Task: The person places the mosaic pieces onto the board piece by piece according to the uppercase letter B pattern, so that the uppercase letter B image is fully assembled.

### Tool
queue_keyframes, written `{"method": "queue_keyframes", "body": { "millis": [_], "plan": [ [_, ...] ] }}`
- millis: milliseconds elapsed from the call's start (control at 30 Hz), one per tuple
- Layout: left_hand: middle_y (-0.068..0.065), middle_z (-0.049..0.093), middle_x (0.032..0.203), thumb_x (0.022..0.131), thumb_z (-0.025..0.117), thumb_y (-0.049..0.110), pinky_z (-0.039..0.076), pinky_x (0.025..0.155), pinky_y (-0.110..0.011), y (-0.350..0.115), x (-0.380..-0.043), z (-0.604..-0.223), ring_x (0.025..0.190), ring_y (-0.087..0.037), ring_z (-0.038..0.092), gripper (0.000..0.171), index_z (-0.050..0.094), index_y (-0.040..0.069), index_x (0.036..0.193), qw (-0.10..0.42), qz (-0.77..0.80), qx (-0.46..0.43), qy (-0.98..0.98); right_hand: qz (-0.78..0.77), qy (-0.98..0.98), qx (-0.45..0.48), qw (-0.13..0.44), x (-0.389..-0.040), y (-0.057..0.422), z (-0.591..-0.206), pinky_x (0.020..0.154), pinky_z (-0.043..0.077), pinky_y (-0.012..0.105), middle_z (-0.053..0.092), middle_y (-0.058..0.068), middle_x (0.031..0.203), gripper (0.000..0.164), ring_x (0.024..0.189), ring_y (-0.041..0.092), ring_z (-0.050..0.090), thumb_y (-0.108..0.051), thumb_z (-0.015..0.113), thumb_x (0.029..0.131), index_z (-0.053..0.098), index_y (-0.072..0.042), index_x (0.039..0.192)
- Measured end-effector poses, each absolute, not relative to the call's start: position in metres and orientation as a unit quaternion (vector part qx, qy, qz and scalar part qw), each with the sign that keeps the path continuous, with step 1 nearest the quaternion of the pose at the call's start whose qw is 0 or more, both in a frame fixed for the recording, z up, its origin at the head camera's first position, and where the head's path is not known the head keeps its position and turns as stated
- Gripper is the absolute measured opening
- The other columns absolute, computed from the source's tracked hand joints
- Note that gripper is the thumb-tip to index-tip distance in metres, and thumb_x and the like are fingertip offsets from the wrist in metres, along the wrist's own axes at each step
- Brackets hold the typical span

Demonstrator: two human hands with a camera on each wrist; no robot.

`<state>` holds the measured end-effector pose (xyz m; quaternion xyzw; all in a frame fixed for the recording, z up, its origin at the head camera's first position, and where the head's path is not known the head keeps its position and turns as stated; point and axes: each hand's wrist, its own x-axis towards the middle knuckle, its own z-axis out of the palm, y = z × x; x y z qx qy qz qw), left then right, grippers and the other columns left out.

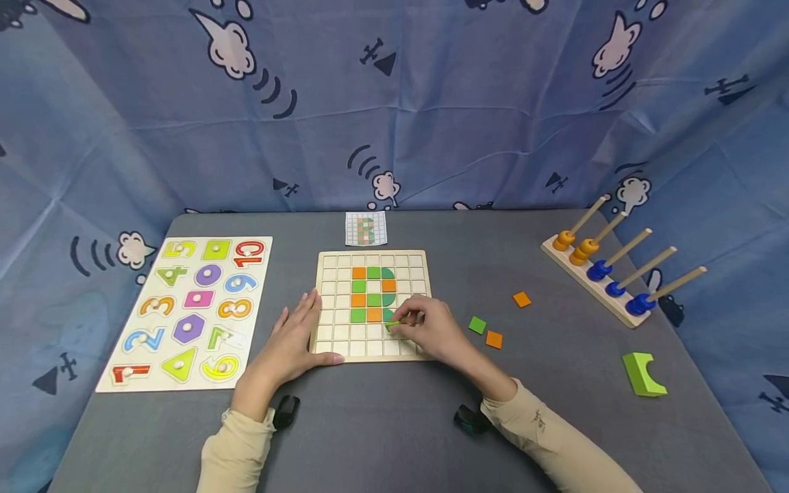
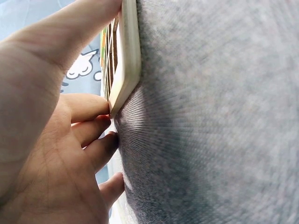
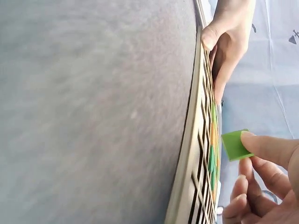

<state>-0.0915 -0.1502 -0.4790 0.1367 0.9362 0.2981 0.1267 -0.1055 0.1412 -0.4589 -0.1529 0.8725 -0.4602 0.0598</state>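
Note:
A wooden grid board (image 1: 333, 348) lies on the table, its middle cells filled with orange, green and dark green tiles. My right hand (image 1: 429, 329) hovers over the board's right half, pinching a light green square tile (image 3: 235, 145) between thumb and fingers. That tile is above the grid, near the lowest dark green piece. Along the board's left edge rests my left hand (image 1: 290, 342), fingers extended and thumb on the near edge. In the left wrist view the fingers touch the board's corner (image 2: 122, 88).
Right of the board lie a loose green tile (image 1: 477, 325) and two orange tiles (image 1: 494, 339). A printed pattern card (image 1: 350, 239) sits behind it. At left is a number puzzle (image 1: 200, 267); at right, a peg stacker (image 1: 592, 287) and a green arch block (image 1: 641, 375).

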Motion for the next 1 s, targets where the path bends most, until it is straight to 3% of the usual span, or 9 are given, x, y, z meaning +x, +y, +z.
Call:
{"method": "queue_keyframes", "body": {
  "millis": [400, 1000],
  "plan": [
    [-0.019, 0.012, 0.178, 0.081, 0.091, 0.049, 0.009, 0.133, -0.064, -0.151, -0.093, -0.48, 0.166, -0.039, 0.014, 0.123, 0.02, -0.005, 0.166, 0.127, 0.292, 0.137, 0.938, -0.449, 0.876, -0.146, 0.092, -0.118, 0.101, -0.461, 0.066, 0.05, 0.021, 0.077, 0.004, 0.084, 0.005, 0.072, 0.007, 0.061, -0.008, 0.082, 0.093, 0.083, -0.007, 0.097],
    [-0.019, 0.014, 0.177, 0.081, 0.091, 0.048, 0.01, 0.133, -0.064, -0.15, -0.091, -0.479, 0.165, -0.041, 0.015, 0.123, 0.02, -0.006, 0.166, 0.122, 0.292, 0.138, 0.939, -0.428, 0.886, -0.149, 0.103, -0.119, 0.095, -0.465, 0.061, 0.047, 0.019, 0.076, 0.002, 0.078, 0.003, 0.066, 0.004, 0.057, -0.007, 0.082, 0.09, 0.084, -0.006, 0.093]
  ]
}}
